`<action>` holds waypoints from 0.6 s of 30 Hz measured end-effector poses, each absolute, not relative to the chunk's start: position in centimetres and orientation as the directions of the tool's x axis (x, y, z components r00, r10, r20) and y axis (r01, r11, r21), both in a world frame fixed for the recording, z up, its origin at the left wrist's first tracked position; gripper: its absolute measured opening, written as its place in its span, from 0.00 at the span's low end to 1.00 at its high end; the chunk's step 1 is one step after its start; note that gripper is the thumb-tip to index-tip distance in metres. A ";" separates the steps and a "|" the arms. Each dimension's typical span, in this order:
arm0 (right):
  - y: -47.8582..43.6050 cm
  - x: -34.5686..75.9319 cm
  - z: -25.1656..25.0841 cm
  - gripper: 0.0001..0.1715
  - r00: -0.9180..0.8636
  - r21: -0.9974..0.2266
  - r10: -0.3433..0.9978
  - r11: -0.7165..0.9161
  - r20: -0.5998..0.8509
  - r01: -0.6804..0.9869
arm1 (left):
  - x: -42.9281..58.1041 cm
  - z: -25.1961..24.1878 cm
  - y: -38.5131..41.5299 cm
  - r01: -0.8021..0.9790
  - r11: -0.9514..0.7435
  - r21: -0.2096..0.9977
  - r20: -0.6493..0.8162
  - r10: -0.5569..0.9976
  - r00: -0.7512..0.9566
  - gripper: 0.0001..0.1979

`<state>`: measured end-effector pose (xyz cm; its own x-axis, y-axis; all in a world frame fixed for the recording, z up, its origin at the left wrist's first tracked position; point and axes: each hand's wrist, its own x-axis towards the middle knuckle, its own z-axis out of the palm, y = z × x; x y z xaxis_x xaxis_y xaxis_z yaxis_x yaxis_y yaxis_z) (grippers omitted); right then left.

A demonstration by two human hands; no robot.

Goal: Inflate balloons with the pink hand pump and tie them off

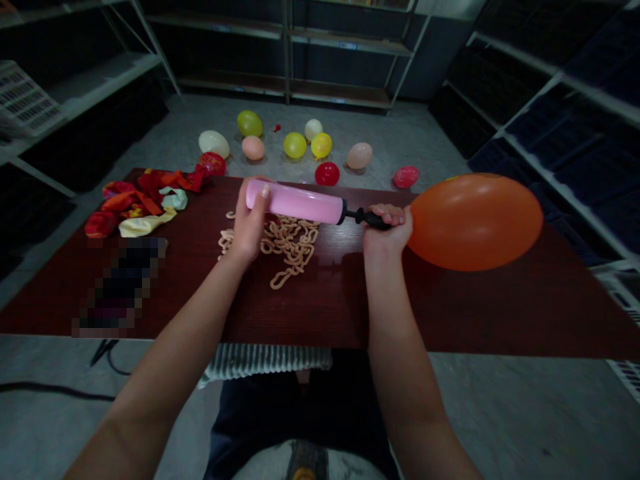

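My left hand (251, 220) is wrapped round the pink barrel of a balloon pump (305, 203), held level above the table. From the barrel's right end a thin black shaft leads to a black grip, and my right hand (387, 223) is closed on that end. A large inflated orange balloon (475, 221) extends rightward from my right fingers. Its neck is hidden in them, so how it joins the pump does not show. Beneath the pump lies a pile of tan looped strands (290, 247), partly covered by my left hand.
Limp red, orange and yellow balloons (135, 203) lie on the dark red table (320, 313) at left, near a pixelated flat object (123, 283). Several inflated balloons (295, 145) rest on the floor beyond. Shelving (340, 97) surrounds the space; a cable (55, 390) runs at lower left.
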<state>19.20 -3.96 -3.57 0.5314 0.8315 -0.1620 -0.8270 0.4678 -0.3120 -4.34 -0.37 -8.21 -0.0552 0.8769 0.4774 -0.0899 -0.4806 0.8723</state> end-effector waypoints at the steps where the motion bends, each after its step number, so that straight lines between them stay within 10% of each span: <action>1: -3.9 19.1 -3.7 0.29 0.527 -0.327 0.835 0.460 -0.159 -0.826 | -4.0 -7.9 -0.8 -0.066 -0.491 0.868 0.489 0.871 -0.048 0.26; 18: -4.3 19.3 -2.6 0.32 0.536 -0.350 0.825 0.456 -0.177 -0.818 | -4.0 -6.1 -1.8 0.144 -0.564 0.813 0.565 0.824 0.034 0.22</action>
<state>19.29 -4.28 -2.60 0.5361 0.8254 -0.1771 -0.8180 0.4561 -0.3505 -4.00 -1.82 -6.05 0.0341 0.8241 0.5654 0.1439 -0.5639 0.8132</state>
